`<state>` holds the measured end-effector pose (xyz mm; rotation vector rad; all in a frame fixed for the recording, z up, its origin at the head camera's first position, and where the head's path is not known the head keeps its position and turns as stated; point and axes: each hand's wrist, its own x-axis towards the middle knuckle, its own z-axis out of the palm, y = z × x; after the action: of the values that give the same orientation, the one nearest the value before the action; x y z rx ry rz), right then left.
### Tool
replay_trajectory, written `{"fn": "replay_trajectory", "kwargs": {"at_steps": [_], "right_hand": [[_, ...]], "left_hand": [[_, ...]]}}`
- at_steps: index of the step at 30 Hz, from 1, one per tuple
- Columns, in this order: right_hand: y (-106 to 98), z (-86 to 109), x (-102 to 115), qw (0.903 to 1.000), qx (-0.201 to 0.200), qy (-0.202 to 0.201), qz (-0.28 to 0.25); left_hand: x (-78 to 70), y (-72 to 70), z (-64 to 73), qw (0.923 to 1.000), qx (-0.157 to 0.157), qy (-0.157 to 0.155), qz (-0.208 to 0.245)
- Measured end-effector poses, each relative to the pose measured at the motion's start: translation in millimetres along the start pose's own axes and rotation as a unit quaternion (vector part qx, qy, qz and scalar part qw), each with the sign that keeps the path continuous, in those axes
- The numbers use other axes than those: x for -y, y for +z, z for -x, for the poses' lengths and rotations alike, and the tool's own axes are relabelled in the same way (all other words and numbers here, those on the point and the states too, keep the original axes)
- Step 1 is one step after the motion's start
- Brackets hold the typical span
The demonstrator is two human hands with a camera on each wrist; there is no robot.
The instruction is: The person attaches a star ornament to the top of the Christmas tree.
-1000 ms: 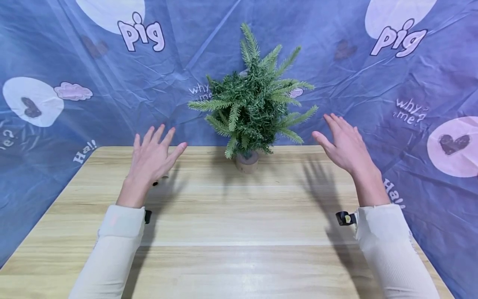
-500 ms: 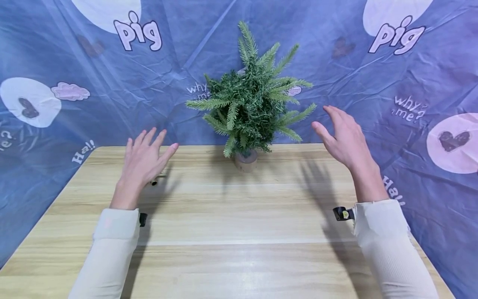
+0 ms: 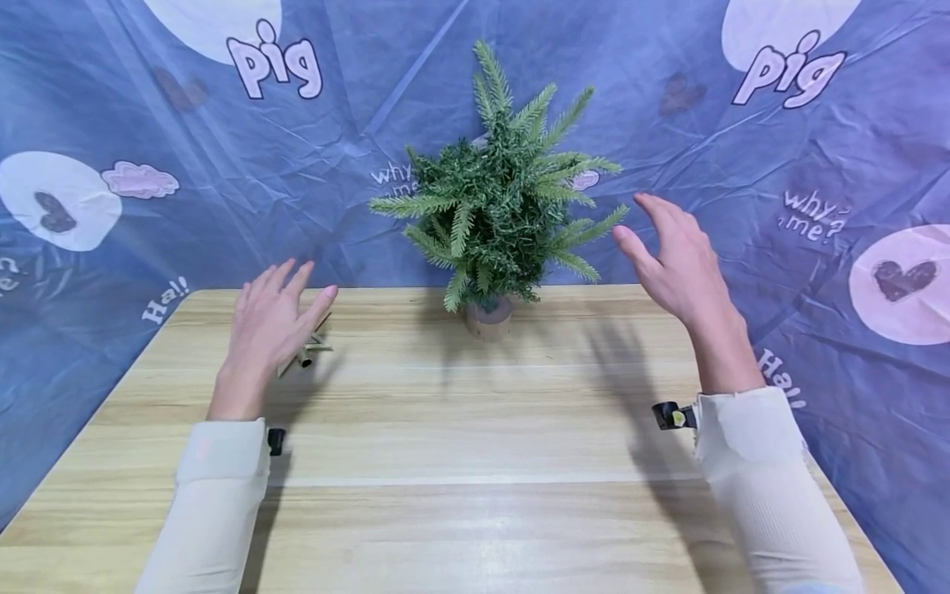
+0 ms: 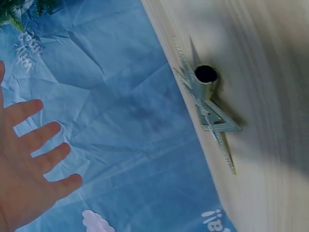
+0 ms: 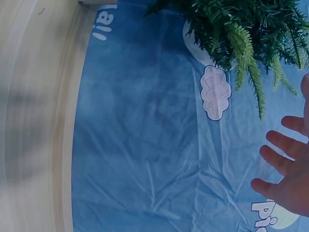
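Note:
A small artificial Christmas tree (image 3: 497,206) stands upright at the back of the table on a round wooden base (image 3: 490,322). My left hand (image 3: 270,326) hovers to the tree's left with fingers spread, holding nothing. Partly hidden beneath it in the head view is a gold star tree topper (image 4: 210,104); the left wrist view shows it lying on the table, the dark opening of its tube visible. To the right of the tree my right hand (image 3: 679,264) is raised and empty, its thumb and fingers apart, close to the branch tips without clearly touching them.
The wood-grain table (image 3: 475,437) ends at a blue printed cloth (image 3: 349,107) hanging behind it and along both sides. A small black camera mount sits at each wrist, the right one (image 3: 671,416) more exposed.
My left hand has moved left and slightly down, uncovering more of the star topper. The right hand has risen a little and shifted toward the tree. The tree stays in place.

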<state>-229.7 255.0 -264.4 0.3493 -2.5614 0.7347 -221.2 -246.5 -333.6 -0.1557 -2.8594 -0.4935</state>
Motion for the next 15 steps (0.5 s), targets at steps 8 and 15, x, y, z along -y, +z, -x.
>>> {"fn": "replay_trajectory", "kwargs": {"at_steps": [8, 15], "right_hand": [[-1, -3.1, 7, 0.9997, -0.010, 0.003, -0.022], [-3, -8.9, 14, 0.9992, -0.019, -0.011, -0.033]], "left_hand": [[12.8, 2.3, 2.5, 0.9997, -0.020, -0.004, 0.014], [23.1, 3.5, 3.9, 0.9990, -0.035, -0.011, 0.026]]}}
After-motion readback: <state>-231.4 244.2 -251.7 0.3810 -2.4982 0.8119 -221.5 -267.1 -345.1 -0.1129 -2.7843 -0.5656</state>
